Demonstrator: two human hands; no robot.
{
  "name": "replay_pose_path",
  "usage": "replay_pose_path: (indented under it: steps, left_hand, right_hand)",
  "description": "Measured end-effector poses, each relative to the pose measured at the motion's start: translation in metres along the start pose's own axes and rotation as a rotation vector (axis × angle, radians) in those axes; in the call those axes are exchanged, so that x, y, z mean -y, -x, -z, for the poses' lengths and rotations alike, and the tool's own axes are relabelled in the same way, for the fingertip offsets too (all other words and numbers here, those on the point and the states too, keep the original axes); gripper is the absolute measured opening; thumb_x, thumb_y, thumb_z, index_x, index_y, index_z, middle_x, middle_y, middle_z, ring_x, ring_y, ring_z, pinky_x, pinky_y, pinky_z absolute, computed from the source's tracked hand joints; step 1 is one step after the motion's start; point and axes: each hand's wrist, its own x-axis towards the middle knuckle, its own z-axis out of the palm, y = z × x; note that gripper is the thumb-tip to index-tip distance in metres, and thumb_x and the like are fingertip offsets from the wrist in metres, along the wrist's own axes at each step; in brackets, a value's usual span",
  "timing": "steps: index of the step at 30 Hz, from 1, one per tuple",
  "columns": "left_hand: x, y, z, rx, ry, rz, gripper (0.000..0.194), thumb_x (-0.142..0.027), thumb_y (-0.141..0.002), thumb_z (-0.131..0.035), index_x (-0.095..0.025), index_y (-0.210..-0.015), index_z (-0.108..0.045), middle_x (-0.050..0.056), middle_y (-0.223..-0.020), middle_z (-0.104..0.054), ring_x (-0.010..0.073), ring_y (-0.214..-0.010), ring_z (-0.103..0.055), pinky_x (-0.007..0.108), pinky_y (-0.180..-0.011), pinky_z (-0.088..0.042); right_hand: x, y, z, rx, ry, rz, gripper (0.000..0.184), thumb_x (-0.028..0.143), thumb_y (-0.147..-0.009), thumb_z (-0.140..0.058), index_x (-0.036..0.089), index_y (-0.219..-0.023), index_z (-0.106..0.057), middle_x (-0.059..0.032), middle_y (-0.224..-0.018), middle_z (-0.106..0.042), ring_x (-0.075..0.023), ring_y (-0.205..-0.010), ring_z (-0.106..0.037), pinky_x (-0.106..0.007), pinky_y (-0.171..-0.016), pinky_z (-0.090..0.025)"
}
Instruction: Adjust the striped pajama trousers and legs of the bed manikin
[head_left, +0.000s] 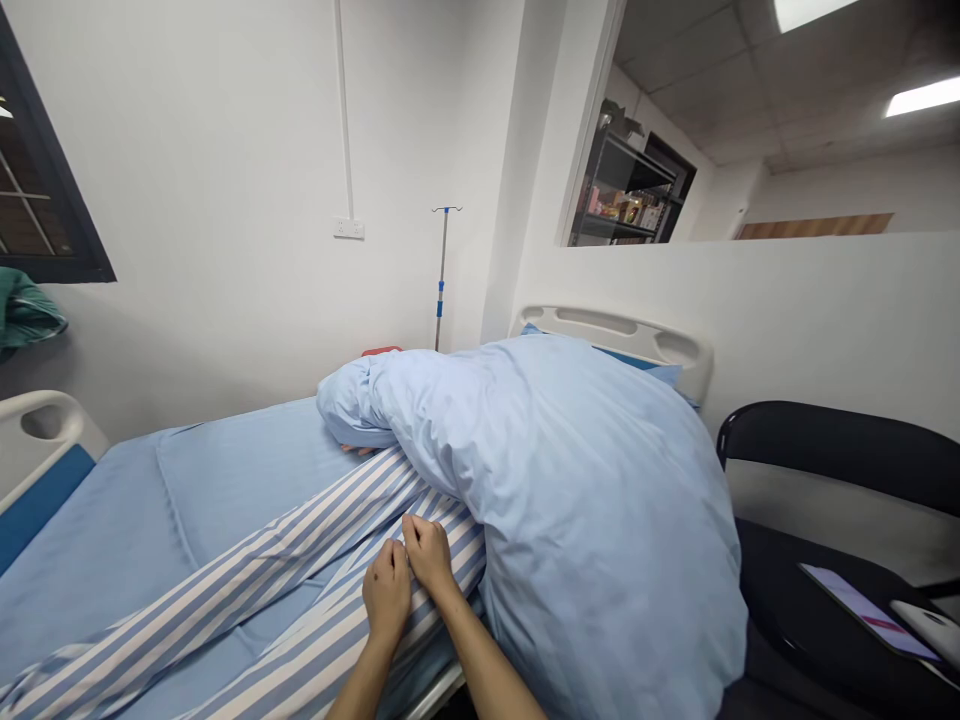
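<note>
1. The left hand (387, 590) and the right hand (429, 553) sit side by side and touching at the near edge of the hospital bed (172, 500). Both rest on the striped cloth (330, 560), a soft woven fabric in blue and white bands.
2. On both hands the fingers (415, 530) are curled together and clamped on a fold of the cloth. Their tips are buried in the fabric and hidden from view.
3. The striped cloth lies in long, tube-like lengths running across the blue bed sheet (127, 540). Its far end disappears under the quilt, and its near end is cut off by the lower edge of the view, so its full shape cannot be made out.
4. A bulky pale-blue quilt (570, 500) rises in a smooth, creased mound to the right of the hands, almost touching them. Its far end is rolled over.
5. Beneath that roll, a small skin-toned shape (356, 450) peeks out. Too little shows to tell what it is.
6. Behind the quilt, a red object (381, 351) is mostly hidden. Beyond it stands a metal IV pole (442, 270), against the far wall.
7. To the right, a black chair (825, 450) holds a tablet (870, 610) and a white phone (926, 630), both cut off or partly covered.
</note>
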Motion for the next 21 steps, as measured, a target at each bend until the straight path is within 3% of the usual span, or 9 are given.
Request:
replay_pose_path:
  steps: [7,13,16,21]
  left_hand:
    - [-0.008,-0.014,0.01,0.112,0.142,-0.034,0.03,-0.031,-0.084,-0.03,-0.02,-0.062,-0.048,0.002,-0.065,-0.058,0.015,-0.066,-0.052,0.025,-0.062,-0.031]
    - [-0.051,-0.03,0.02,-0.039,0.538,-0.054,0.032,-0.035,-0.081,-0.036,-0.022,-0.051,-0.035,-0.005,-0.047,-0.037,0.0103,-0.05,-0.038,0.024,-0.052,-0.031]
    - [-0.055,-0.031,0.009,-0.119,0.601,-0.053,0.031,-0.034,-0.08,-0.036,-0.022,-0.052,-0.032,-0.006,-0.047,-0.035,0.0096,-0.049,-0.036,0.023,-0.051,-0.031]
    - [-0.027,-0.023,-0.02,-0.117,0.385,-0.013,0.031,-0.034,-0.083,-0.036,-0.021,-0.055,-0.039,-0.002,-0.053,-0.047,0.0112,-0.054,-0.042,0.025,-0.056,-0.03]
  right_hand:
    - [0.001,-0.002,0.003,-0.036,-0.117,-0.024,0.046,0.036,-0.091,-0.032,0.017,-0.053,-0.049,-0.0011,-0.05,-0.054,-0.01,-0.049,-0.041,-0.025,-0.053,-0.021]
    - [-0.007,-0.005,0.001,-0.05,-0.315,-0.033,0.046,0.039,-0.09,-0.031,0.018,-0.053,-0.048,-0.0006,-0.05,-0.051,-0.0111,-0.049,-0.04,-0.024,-0.051,-0.025]
    - [-0.009,-0.006,0.0,-0.069,-0.364,-0.056,0.044,0.04,-0.089,-0.033,0.017,-0.056,-0.05,-0.0023,-0.054,-0.055,-0.0119,-0.051,-0.042,-0.024,-0.051,-0.027]
    - [-0.011,-0.006,0.0,-0.119,-0.386,-0.102,0.041,0.041,-0.087,-0.037,0.018,-0.054,-0.043,0.0006,-0.05,-0.047,-0.0107,-0.05,-0.037,-0.024,-0.051,-0.027]
